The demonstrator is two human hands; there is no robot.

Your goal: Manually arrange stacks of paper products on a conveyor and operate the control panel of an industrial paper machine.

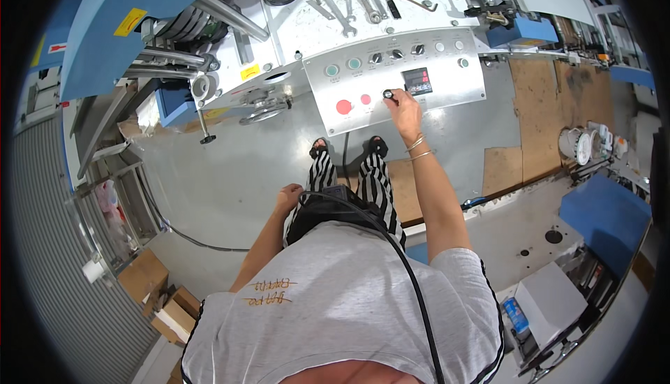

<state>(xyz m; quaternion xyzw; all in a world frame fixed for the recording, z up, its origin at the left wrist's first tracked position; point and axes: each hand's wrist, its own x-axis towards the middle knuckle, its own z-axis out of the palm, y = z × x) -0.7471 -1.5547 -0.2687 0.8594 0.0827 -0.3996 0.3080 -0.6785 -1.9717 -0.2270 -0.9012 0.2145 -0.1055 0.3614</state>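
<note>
My right hand (405, 113) reaches forward to a sloping silver control panel (447, 98). Thumb and fingers are pinched on a black knob (389, 94) at the panel's lower middle. Just right of that knob, a small digital display (417, 81) glows with red digits. To its left are a large red button (343, 107) and a smaller red button (366, 99). Green buttons (332, 70) and black selector knobs (397, 54) line the upper part. My left hand (288, 197) hangs low beside my waist, near a black cable (391, 234); its fingers are mostly hidden.
Behind the panel, wrenches (342, 17) and an L-shaped hex key (413, 1) lie on a white machine top (300, 31). A metal handwheel (264, 107) sits left of the panel. Cardboard boxes (178, 311) stand at lower left; another machine (523, 237) is at right.
</note>
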